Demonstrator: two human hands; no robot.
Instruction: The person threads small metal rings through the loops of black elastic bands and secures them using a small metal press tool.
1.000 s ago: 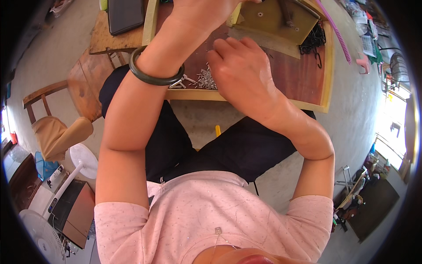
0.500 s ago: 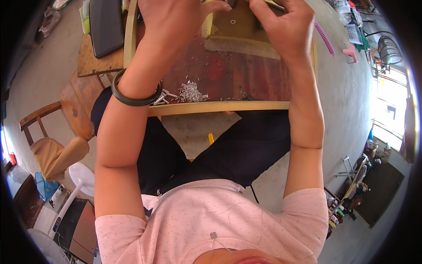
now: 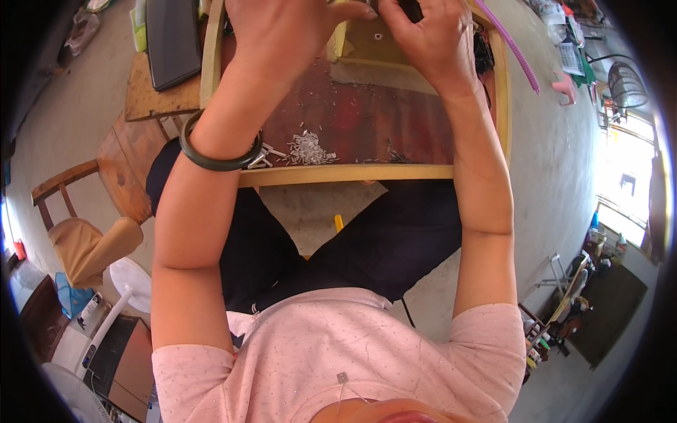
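Note:
Both hands are at the upper edge, over a framed work table. My left hand (image 3: pixel 278 32) has its thumb stretched to the right; the other fingers are cut off by the edge. Beside it, my right hand (image 3: pixel 431 42) curls thumb and fingers toward each other at the top; whatever they hold is cut off. Between the hands lies an olive-brown flat piece (image 3: pixel 363 48) with a small round metal fitting (image 3: pixel 378 36). Nearer me, a heap of small silvery metal pins (image 3: pixel 310 149) lies on the reddish tabletop (image 3: pixel 352 116).
A pale wooden rim (image 3: pixel 352 173) edges the table before my lap. Dark thin bits (image 3: pixel 398 154) lie near it. A purple coiled strip (image 3: pixel 518 53) hangs at the right. On the left are a black tray (image 3: pixel 173 46) on a wooden stand, a chair (image 3: pixel 74 187) and a white fan (image 3: pixel 132 285).
My right hand and forearm have shifted left, toward my left hand, uncovering the table's right side. The purple strip now reaches farther up and left. My left arm is almost unmoved.

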